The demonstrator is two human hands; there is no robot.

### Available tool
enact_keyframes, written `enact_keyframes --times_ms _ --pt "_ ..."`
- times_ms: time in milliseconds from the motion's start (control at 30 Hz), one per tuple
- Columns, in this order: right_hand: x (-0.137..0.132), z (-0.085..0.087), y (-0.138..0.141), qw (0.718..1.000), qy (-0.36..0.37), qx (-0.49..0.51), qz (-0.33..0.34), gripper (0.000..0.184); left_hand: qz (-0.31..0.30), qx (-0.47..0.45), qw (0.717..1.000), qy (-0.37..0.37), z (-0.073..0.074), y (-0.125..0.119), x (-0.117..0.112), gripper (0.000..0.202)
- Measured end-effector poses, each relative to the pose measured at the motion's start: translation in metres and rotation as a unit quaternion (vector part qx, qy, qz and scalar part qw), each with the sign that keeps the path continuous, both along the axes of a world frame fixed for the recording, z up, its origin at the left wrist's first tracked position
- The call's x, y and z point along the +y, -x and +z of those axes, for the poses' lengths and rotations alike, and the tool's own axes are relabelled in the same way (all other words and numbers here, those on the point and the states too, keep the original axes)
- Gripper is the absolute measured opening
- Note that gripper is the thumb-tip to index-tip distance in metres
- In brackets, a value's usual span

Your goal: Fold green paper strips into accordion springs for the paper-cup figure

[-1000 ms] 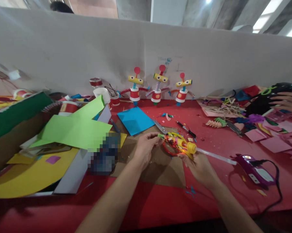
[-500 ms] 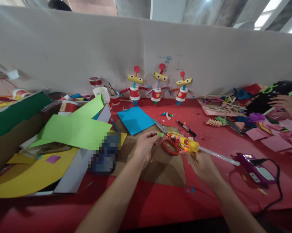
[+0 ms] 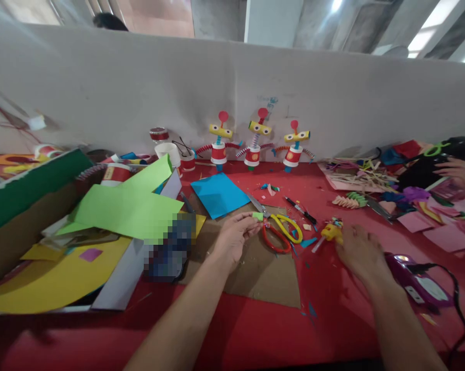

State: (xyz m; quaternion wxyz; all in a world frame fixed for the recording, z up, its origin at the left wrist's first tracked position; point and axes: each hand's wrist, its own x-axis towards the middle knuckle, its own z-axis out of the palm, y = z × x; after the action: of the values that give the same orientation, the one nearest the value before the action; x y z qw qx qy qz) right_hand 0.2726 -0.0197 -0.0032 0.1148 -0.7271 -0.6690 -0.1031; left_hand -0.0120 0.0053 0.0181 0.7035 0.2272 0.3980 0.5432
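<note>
My left hand [image 3: 236,234] is closed in a pinch on a small light-green paper piece [image 3: 257,216] above a brown cardboard sheet [image 3: 263,281]. Right beside it lie scissors [image 3: 282,229] with one yellow and one red handle loop, blades pointing to the back left. On the red table, right of the cardboard, is a yellow hot glue gun [image 3: 331,232], and a clear glue stick [image 3: 317,244] juts from it. My right hand [image 3: 361,252] is closed at the glue gun, with its fingers partly hidden behind the back of the hand.
A purple power box [image 3: 419,283] with a black cord sits at right. Three paper-cup robots [image 3: 252,154] stand against the back board. A blue sheet [image 3: 220,195], a pen [image 3: 299,210] and a paper-filled box [image 3: 118,278] lie around. Another person's hand [image 3: 462,172] is at far right.
My right hand has carried the glue gun rightward, away from the green piece, and down to the table. The scissors' yellow loop is uncovered. My left hand still pinches the green piece.
</note>
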Motion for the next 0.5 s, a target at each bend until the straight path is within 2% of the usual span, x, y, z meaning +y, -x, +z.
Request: enact_keyframes --times_ms 33,67,100,133,167,200,267,333,400,500 --pt "0.0 0.005 0.01 1.0 -0.024 0.008 0.001 0.034 -0.002 -0.006 1.0 -0.001 -0.001 0.0 0.0 0.012" --pt "0.001 0.012 0.024 0.997 -0.047 0.054 0.039 0.037 -0.004 -0.011 1.0 -0.001 -0.003 0.0 0.001 0.013" --pt "0.002 0.018 0.04 0.984 -0.06 0.132 0.101 0.037 -0.006 -0.017 1.0 0.0 -0.003 0.0 0.001 0.014" --pt "0.003 0.024 0.057 0.96 -0.062 0.228 0.153 0.034 -0.01 -0.022 1.0 -0.002 -0.004 0.0 0.001 0.015" --pt "0.005 0.029 0.076 0.923 -0.042 0.328 0.196 0.033 -0.012 -0.026 1.0 -0.003 -0.004 0.0 0.001 0.016" --pt "0.007 0.031 0.093 0.875 -0.01 0.432 0.218 0.032 -0.013 -0.031 0.999 -0.005 -0.003 0.0 0.0 0.016" --pt "0.011 0.031 0.124 0.768 0.067 0.606 0.194 0.026 -0.013 -0.042 0.999 -0.011 -0.002 0.0 0.0 0.016" --pt "0.015 0.026 0.144 0.681 0.091 0.709 0.158 0.026 -0.01 -0.054 0.998 -0.015 -0.001 0.0 0.0 0.015" --pt "0.016 0.02 0.156 0.622 0.082 0.766 0.137 0.027 -0.006 -0.063 0.998 -0.018 -0.001 0.0 0.001 0.016" --pt "0.015 0.014 0.166 0.57 0.069 0.808 0.135 0.025 0.006 -0.059 0.998 -0.029 -0.005 0.0 0.003 0.016"
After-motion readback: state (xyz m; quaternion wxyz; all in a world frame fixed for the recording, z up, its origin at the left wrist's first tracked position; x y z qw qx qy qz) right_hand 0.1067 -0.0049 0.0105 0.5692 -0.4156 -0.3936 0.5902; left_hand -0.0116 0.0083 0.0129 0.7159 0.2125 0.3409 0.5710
